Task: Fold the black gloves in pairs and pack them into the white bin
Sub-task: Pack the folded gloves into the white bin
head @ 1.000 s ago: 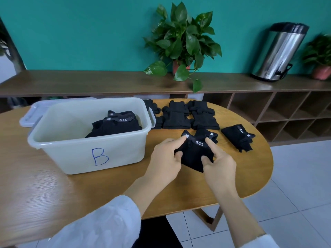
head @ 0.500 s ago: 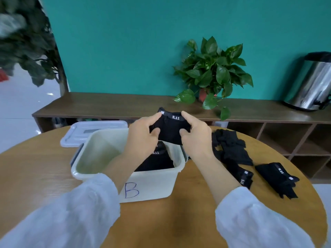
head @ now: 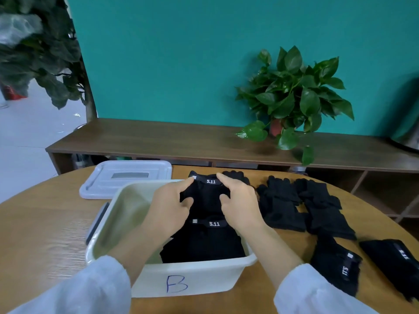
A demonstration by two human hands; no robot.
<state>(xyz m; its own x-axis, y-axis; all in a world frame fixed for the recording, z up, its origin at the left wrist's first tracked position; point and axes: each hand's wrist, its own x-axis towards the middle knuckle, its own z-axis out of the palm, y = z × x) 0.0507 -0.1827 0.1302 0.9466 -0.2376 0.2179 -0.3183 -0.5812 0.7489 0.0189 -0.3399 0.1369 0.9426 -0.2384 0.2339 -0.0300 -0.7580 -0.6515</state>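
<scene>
Both hands hold one folded pair of black gloves over the far half of the white bin, which stands on the round wooden table with a blue letter B written on its near wall. The left hand grips the pair's left edge, forefinger stretched up to the cuff band and thumb curled onto the fabric; the right hand grips the right edge in the same manner, its forefinger reaching the band just beside the white "5.11" mark. Whether the held pair already rests on anything inside the bin cannot be told. Below it, in the near right part of the bin, lies a packed folded pair with its own "5.11" band facing up; the left part of the bin shows bare wall. Both forearms come in from the bottom edge in white sleeves. To the right of the bin, loose black gloves lie spread on the table, and nearer the viewer two more gloves lie apart from them. The bin's pale lid lies flat behind the bin. Beyond the table a brown shelf unit carries a potted green plant against a teal wall.
</scene>
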